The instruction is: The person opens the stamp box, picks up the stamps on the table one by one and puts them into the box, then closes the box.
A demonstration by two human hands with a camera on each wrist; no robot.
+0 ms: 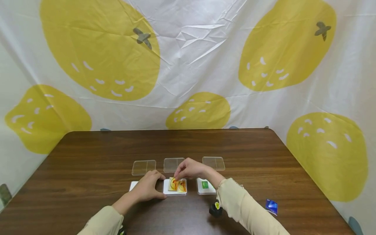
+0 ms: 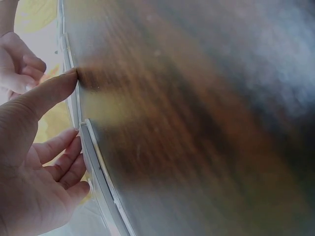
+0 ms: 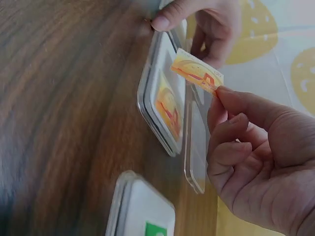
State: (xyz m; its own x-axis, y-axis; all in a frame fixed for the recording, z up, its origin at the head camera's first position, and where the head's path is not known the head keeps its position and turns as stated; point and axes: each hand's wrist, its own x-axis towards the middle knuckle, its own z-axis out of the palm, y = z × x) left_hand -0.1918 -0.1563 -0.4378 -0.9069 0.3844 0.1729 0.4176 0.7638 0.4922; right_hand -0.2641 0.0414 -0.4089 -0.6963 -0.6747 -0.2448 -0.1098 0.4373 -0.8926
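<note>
Between thumb and forefinger, my right hand (image 1: 191,168) pinches a yellow-orange postage stamp (image 3: 197,70) by one end. It is tilted above a flat white case with a clear rim (image 1: 166,187), the middle one of three. A similar stamp (image 3: 168,105) lies on that case. My left hand (image 1: 148,186) holds the middle case at its left end, the thumb at the near corner and the forefinger at the far corner. To the right stands another white case (image 1: 211,188) bearing a green stamp (image 1: 204,184). My left hand partly hides the left white case (image 1: 133,185).
Behind the cases lie three clear plastic lids: left (image 1: 144,167), middle (image 1: 171,164) and right (image 1: 213,163). A small blue packet (image 1: 271,207) is on the brown wooden table (image 1: 88,182), beside my right forearm. A lemon-printed curtain (image 1: 199,81) hangs at the table's far edge.
</note>
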